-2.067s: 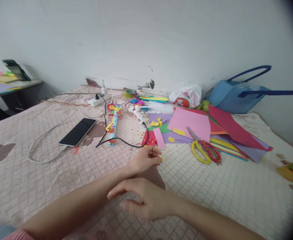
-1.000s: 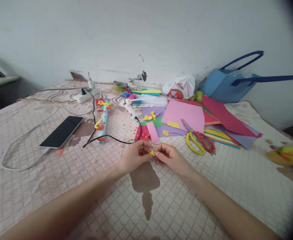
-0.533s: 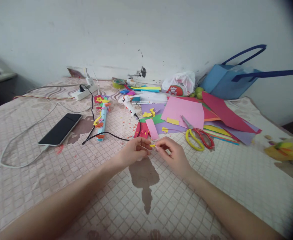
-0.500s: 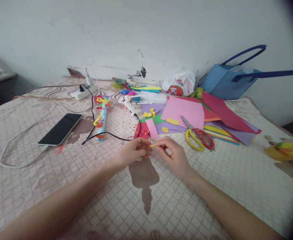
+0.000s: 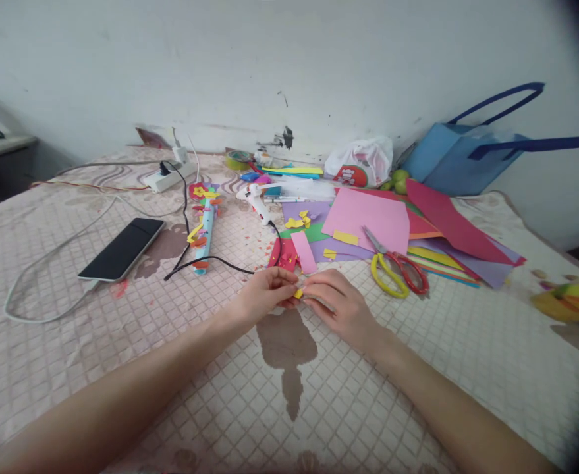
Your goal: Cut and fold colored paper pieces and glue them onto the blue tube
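A small piece of yellow paper (image 5: 298,293) is pinched between my two hands, just above the tablecloth. My left hand (image 5: 272,289) has its fingers closed on the paper's left side. From the other side, the fingertips of my right hand (image 5: 337,301) press on the same piece. Beyond the hands lie a red paper piece (image 5: 278,258) with red scraps on it and a pink paper strip (image 5: 303,252). Scissors (image 5: 390,264) with one yellow and one red handle rest to the right of my right hand.
A white glue gun (image 5: 258,204) trails a black cord. To its left lie a decorated light blue strip (image 5: 204,238), a phone (image 5: 122,249) and a power strip (image 5: 169,176). Coloured sheets (image 5: 367,218), a plastic bag (image 5: 358,164) and a blue bag (image 5: 460,161) stand toward the back right.
The fingers have drawn closer together, and the yellow paper now sits turned with more of its face showing. The whole view has shifted slightly.
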`<state>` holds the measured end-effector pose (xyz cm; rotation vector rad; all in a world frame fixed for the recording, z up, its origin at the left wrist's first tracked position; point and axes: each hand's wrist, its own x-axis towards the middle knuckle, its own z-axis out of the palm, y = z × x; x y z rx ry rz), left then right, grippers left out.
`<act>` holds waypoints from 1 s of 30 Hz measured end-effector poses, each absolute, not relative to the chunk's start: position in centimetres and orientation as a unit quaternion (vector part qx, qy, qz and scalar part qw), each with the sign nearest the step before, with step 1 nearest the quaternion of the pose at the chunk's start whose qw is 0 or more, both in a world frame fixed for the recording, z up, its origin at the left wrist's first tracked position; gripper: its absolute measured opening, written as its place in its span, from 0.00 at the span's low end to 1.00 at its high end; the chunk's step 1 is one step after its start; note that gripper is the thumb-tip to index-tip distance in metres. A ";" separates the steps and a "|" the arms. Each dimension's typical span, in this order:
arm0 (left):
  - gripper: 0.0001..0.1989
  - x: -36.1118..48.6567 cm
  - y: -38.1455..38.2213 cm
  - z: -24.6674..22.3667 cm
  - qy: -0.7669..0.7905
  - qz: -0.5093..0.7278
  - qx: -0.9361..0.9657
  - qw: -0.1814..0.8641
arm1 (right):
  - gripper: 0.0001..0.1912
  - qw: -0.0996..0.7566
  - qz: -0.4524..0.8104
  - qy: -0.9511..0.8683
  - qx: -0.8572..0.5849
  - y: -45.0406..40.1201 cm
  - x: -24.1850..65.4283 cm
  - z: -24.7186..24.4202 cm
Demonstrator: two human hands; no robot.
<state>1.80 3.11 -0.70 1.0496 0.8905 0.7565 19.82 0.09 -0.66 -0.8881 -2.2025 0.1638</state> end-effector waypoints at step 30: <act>0.08 1.9 2.5 -0.8 0.359 0.331 0.578 0.654 | 0.04 0.368 0.304 -0.737 -0.478 -0.2 18.7 -1.1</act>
